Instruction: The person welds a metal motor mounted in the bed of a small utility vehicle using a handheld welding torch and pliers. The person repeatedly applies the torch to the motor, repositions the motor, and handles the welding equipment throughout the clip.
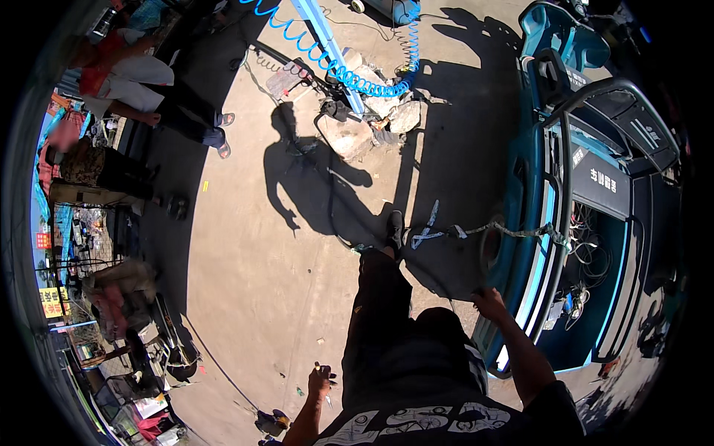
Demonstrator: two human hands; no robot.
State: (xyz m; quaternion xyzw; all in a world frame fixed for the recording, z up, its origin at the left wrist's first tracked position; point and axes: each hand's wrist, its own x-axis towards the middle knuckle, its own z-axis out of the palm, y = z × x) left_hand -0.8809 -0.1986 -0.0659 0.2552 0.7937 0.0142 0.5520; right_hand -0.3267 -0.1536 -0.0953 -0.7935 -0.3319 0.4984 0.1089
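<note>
Bright sun, hard shadows on pale ground. The person's left hand hangs low over open pavement, fingers bent — a small pale bit shows at the fingertips, too small to name; whether they are closed on it, I cannot tell. The right hand is just beside the flank of a teal vehicle, fingers curled; contact with it, or the state of the grip, I cannot make out.

The vehicle stands along the person's right. Its open bed holds tangled wires. A patterned strap is fastened at the bed's side rail and trails leftward to the ground, near the person's forward shoe.

Farther ahead: a slanting blue post with rocks around its foot, a coiled blue hose looping past it. Off left, in shade — bystanders, one wearing sandals.
</note>
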